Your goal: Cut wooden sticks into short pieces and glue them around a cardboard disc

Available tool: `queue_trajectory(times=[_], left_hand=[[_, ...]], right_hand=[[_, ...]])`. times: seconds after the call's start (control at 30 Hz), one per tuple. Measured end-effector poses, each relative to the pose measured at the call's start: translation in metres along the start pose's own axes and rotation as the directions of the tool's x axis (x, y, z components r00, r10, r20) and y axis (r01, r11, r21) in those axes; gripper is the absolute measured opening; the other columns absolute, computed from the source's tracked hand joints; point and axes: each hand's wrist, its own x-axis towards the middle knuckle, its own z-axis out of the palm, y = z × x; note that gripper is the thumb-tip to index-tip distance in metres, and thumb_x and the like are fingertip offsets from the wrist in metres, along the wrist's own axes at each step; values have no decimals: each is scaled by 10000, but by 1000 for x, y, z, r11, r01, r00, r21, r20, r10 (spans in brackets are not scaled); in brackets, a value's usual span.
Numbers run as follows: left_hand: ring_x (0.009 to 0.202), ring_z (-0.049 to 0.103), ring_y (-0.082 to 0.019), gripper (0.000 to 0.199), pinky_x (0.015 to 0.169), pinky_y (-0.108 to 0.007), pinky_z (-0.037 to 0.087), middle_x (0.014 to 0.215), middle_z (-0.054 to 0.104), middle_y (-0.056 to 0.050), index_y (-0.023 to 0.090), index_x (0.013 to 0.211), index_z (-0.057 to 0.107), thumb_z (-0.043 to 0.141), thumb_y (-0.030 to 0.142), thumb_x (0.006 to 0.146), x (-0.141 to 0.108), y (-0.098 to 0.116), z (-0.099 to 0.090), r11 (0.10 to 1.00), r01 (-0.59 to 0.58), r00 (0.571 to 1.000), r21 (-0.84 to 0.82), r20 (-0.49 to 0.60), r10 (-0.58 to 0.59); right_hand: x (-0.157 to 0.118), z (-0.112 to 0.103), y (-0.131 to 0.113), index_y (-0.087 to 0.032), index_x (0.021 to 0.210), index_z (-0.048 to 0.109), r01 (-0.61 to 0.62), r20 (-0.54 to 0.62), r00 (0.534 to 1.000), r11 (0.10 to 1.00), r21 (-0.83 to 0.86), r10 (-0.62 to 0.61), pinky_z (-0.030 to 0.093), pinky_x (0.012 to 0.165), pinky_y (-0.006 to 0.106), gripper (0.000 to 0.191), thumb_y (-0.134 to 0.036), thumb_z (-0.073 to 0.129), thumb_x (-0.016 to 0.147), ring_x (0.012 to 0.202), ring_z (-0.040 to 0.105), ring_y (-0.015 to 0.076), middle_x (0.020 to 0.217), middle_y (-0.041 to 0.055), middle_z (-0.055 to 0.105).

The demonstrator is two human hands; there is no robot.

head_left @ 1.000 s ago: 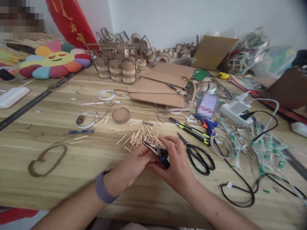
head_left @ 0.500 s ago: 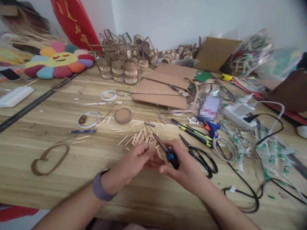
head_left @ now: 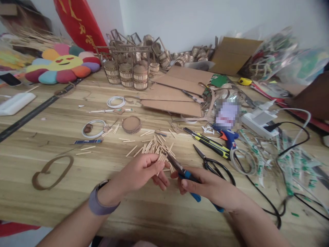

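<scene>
Blue-handled pliers [head_left: 189,176] gripped by fingers of right hand [head_left: 212,188]; nose beside wooden sticks [head_left: 161,157] pinched by left hand [head_left: 136,171], contact unclear. Stick pile [head_left: 147,149] just beyond left fingers, scissors [head_left: 205,160] beyond right. Surface [head_left: 151,212] extends from fingers to near edge.

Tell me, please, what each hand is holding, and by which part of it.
The right hand holds the pliers by their blue handles. The left hand pinches a few short sticks; the exact place along them is partly hidden by the hand.
</scene>
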Motion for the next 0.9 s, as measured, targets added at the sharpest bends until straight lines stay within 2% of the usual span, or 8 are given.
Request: queue_trajectory(times=[0.13, 0.27, 0.53, 0.77, 0.9], left_hand=[[595, 673, -133, 504, 577, -225, 545, 668, 698, -38, 131, 872, 598, 653, 623, 779, 1, -3, 6, 998, 38, 997, -44, 71, -34], [570, 654, -122, 521, 558, -222, 539, 647, 679, -30, 136, 826, 574, 656, 646, 759, 2, -5, 11, 995, 70, 991, -71, 119, -61], [531, 650, -123, 518, 541, -228, 543, 608, 656, -14, 147, 805, 553, 627, 659, 774, 3, -10, 12, 995, 86, 985, -56, 151, -77], [516, 643, -122, 483, 519, -222, 542, 584, 647, -5, 151, 790, 559, 628, 629, 796, 4, -10, 12, 996, 81, 986, -33, 149, -75], [491, 634, -121, 480, 509, -225, 534, 589, 656, -10, 152, 799, 555, 613, 628, 808, 3, -11, 11, 997, 81, 986, -16, 150, -78]], right_hand=[[1, 3, 0, -136, 1044, 657, 30, 6, 1000, 999, 44, -30, 476, 703, 306, 623, -698, 562, 793, 813, 584, 204, 872, 75, 646], [2, 4, -3, -131, 1066, 649, 69, 37, 997, 994, 80, -73, 442, 653, 274, 610, -674, 577, 799, 779, 542, 183, 831, 49, 602], [4, 6, -4, -153, 974, 643, 114, 1, 994, 993, 30, -114, 433, 731, 289, 444, -570, 591, 830, 799, 518, 181, 849, 34, 599], [4, 7, -4, -151, 973, 608, 125, 39, 991, 992, -5, -125, 424, 803, 303, 331, -462, 580, 862, 861, 541, 190, 911, 47, 633], [3, 8, -5, -164, 951, 598, 109, -7, 994, 993, -46, -110, 419, 760, 279, 285, -424, 603, 834, 822, 526, 176, 873, 20, 602]])
